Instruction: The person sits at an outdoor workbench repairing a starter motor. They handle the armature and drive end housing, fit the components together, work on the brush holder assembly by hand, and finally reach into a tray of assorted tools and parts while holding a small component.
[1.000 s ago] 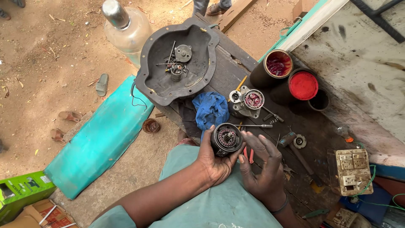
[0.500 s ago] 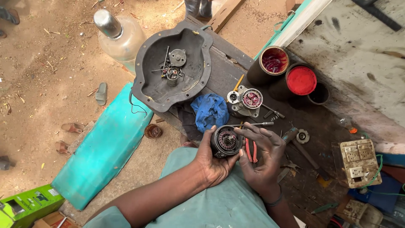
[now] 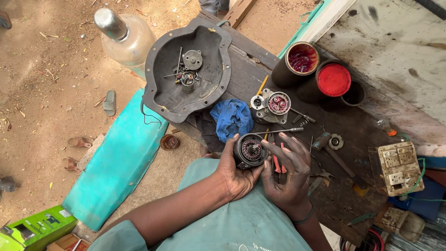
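The left hand [image 3: 234,174] cups a round black motor housing [image 3: 249,151] with copper windings just above the person's lap, at the near edge of the dark wooden bench [image 3: 357,128], while the right hand [image 3: 288,174] spreads its fingers over the open face, gripping nothing. A slip could tip the greasy housing off the palm (the hold looks loose). Nearby lie a crumpled blue rag [image 3: 231,118] and a dished grey metal cover [image 3: 186,74].

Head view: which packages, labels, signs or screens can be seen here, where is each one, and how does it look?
Bright green rectangular cardboard box: bottom left corner, on sandy ground, with dark printed panels.
Brown carton: bottom edge beside it, mostly cut off.
No signs or screens visible.
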